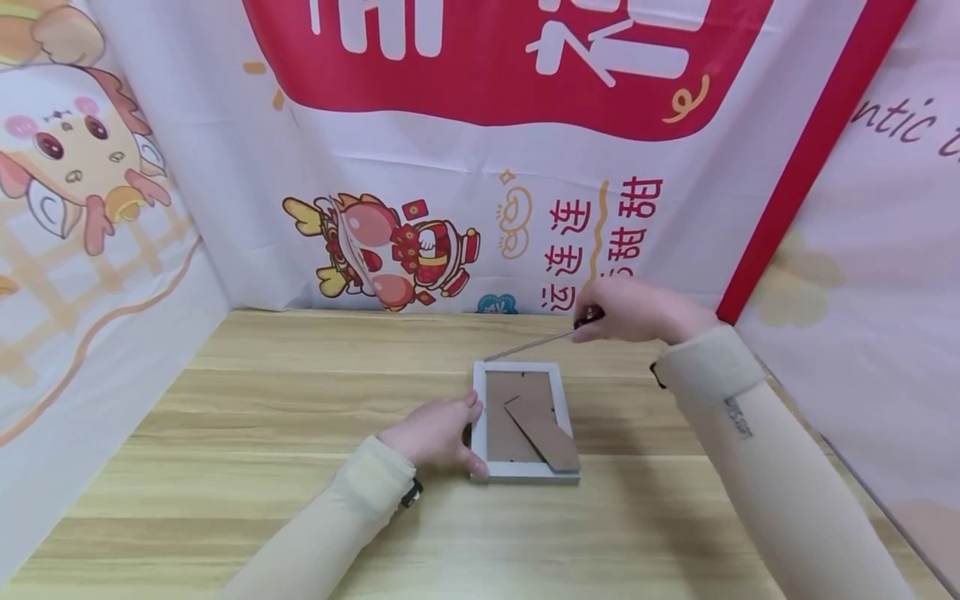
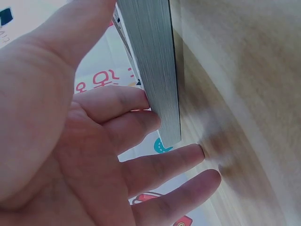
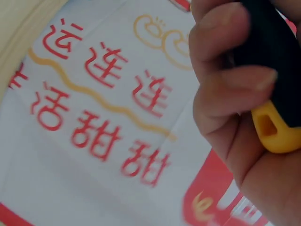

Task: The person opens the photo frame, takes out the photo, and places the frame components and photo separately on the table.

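Frame (image 1: 525, 421) holds cardboard backing (image 1: 517, 417); left hand (image 1: 435, 433) steadies it.

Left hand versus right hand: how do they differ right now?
The left hand lies low on the table, fingers fairly straight against the side of the picture frame; the right hand is raised behind the frame. The left hand grips nothing, while the right hand curls round the black and yellow handle of a screwdriver, whose tip reaches the frame's far corner. Both wear beige sleeves.
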### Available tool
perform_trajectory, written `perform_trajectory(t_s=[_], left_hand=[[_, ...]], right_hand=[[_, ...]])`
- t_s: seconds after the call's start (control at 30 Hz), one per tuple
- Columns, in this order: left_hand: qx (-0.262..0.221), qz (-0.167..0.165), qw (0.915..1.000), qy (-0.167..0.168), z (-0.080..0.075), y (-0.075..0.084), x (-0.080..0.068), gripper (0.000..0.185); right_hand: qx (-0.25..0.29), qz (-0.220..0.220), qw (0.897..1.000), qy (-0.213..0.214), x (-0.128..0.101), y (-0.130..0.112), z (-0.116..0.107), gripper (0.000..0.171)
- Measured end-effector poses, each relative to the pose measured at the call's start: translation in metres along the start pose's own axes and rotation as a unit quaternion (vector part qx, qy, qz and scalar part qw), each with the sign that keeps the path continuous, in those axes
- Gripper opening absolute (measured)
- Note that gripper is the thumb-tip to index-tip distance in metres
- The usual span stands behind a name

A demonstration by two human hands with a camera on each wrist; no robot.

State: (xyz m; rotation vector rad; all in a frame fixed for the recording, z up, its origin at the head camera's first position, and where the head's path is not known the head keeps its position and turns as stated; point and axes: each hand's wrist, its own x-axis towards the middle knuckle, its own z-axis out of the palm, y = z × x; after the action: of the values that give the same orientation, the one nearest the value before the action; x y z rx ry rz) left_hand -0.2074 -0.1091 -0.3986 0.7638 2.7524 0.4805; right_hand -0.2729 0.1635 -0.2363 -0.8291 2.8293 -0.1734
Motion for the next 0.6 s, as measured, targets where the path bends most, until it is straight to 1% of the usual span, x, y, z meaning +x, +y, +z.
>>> perform_trajectory(t_s=[0.1, 0.17, 0.23, 0.3, 0.47, 0.6], left_hand=[[-0.003, 0.001, 1.0, -0.001, 0.001, 0.0, -0.001, 0.102], [-0.006, 0.001, 1.0, 0.0, 0.001, 0.0, -0.001, 0.102], [-0.007, 0.001, 1.0, 0.0, 0.002, 0.0, -0.001, 0.102], [-0.008, 0.001, 1.0, 0.002, 0.002, 0.0, -0.002, 0.101], [-0.009, 0.002, 0.9999, 0.006, 0.002, -0.001, -0.002, 0.101], [-0.011, 0.0, 0.9999, 0.007, 0.002, -0.001, -0.003, 0.102]], right_hand=[[0.035, -0.022, 0.997, 0.058, -0.016, 0.017, 0.013, 0.015], [0.054, -0.043, 0.993, 0.095, -0.025, 0.027, 0.025, 0.013], [0.071, -0.055, 0.988, 0.123, -0.034, 0.034, 0.036, 0.011], [0.083, -0.047, 0.985, 0.144, -0.041, 0.04, 0.048, 0.011], [0.116, -0.011, 0.977, 0.177, -0.057, 0.047, 0.069, 0.012], [0.12, -0.007, 0.971, 0.206, -0.063, 0.052, 0.083, 0.01]])
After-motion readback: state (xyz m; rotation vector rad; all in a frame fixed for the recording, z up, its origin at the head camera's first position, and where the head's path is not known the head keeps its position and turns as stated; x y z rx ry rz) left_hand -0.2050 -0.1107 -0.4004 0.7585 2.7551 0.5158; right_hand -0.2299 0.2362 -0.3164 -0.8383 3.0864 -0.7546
